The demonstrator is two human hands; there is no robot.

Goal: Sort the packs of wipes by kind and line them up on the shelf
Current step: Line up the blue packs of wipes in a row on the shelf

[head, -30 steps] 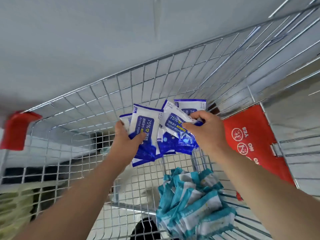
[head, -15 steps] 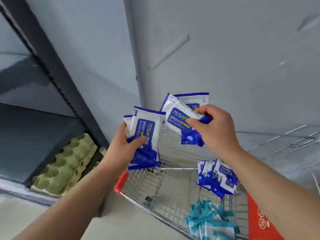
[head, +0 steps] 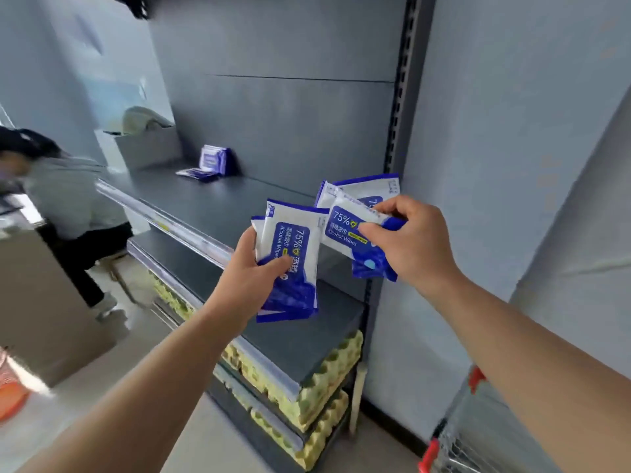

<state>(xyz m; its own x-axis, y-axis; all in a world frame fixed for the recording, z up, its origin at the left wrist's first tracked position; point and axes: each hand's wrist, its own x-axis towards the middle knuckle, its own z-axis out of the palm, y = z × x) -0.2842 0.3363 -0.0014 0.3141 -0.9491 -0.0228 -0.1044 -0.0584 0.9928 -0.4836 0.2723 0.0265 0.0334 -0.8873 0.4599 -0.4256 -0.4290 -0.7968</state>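
Observation:
My left hand (head: 254, 271) grips a bunch of blue-and-white alcohol wipe packs (head: 292, 247), held upright in front of the dark grey shelf (head: 218, 206). My right hand (head: 406, 244) holds two more of the same packs (head: 348, 223) by their top edges, just right of the first bunch. Both bunches hang in the air over the right end of the shelf's upper board. Further back on that board a small row of blue wipe packs (head: 215, 160) stands against the back panel, with one or two packs (head: 196, 173) lying flat in front of it.
Stacks of yellow-green egg trays (head: 317, 387) fill the lower shelves. A wire cart with red corners (head: 454, 442) sits at the bottom right. A person in a grey top (head: 65, 199) bends at the left beside a cardboard box (head: 41, 302). An orange basket (head: 10, 394) shows at the far left.
The view has swung up and left from the cart to the shelf. Both hands carried their packs along, and the cart's pile of wipes has dropped out of view.

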